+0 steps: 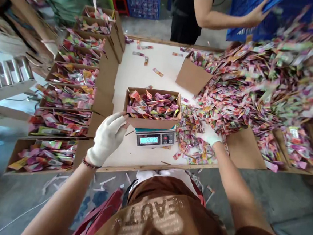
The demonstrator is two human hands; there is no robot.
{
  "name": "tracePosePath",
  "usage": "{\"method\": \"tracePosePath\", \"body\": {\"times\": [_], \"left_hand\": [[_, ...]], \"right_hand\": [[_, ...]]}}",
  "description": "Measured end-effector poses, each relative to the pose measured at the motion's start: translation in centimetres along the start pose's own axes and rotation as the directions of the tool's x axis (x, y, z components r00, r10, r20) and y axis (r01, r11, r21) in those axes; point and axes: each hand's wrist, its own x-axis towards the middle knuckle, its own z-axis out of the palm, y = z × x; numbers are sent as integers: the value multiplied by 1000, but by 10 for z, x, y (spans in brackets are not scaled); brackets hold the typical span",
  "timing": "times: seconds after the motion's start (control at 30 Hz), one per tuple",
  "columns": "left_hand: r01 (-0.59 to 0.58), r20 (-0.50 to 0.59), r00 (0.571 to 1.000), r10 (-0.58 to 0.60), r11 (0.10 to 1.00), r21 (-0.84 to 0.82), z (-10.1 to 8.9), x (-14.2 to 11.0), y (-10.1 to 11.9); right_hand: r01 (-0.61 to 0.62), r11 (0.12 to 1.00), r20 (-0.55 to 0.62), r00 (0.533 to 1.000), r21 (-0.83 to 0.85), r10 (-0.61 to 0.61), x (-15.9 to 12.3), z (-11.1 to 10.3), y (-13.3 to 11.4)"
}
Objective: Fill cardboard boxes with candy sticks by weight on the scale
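An open cardboard box (153,123) full of small colourful packets (153,104) stands on a digital scale (154,138) with a lit display. My left hand (108,137), in a white glove, is at the box's near left corner. Its fingers are stretched out, and the tips appear to touch the cardboard. To the right of the scale, my right hand (209,135), also gloved, reaches into a large heap of loose packets (235,98). The fingers there are blurred and partly covered by packets, so their grip is unclear.
Filled boxes (67,97) line the table's left side. A tilted box (194,77) leans at the heap's edge, and a cardboard box (245,147) stands at right. Opposite, a person's hand (255,14) holds a blue crate (242,33) above falling packets. Stray packets lie on the white tabletop (138,75).
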Motion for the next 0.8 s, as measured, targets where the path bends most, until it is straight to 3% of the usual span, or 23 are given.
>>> {"method": "tracePosePath", "body": {"times": [0.07,0.13,0.2,0.23,0.3,0.4,0.47,0.57,0.7,0.8], "left_hand": [[-76,-52,996,74,996,-40,12,43,8],[-86,-41,996,85,995,-43,28,76,13],[-45,36,998,45,999,-4,44,95,14],[-23,73,997,22,1000,20,51,98,14],[-1,100,995,-4,999,52,60,96,13],[-15,32,999,14,999,33,63,87,10],[-19,-43,999,18,1000,-23,63,85,8],[-4,-136,991,-11,994,-110,62,87,7],[-20,-142,990,0,990,-143,64,91,8],[-45,-142,990,22,986,-160,60,92,13]], "right_hand": [[181,968,-139,978,174,-158,9,-25,-32],[458,832,-305,878,314,-368,17,-44,-81],[625,732,-328,775,270,-541,24,-49,-138],[659,724,-273,748,202,-605,28,-46,-165],[631,772,-95,775,73,-625,35,-33,-210],[586,806,110,809,-78,-578,46,-13,-246],[586,804,114,810,-106,-575,48,-12,-248],[593,801,22,804,-83,-594,44,-35,-231],[679,722,-333,717,134,-613,28,-85,-193],[690,685,-573,667,235,-475,9,-118,-153]]}}
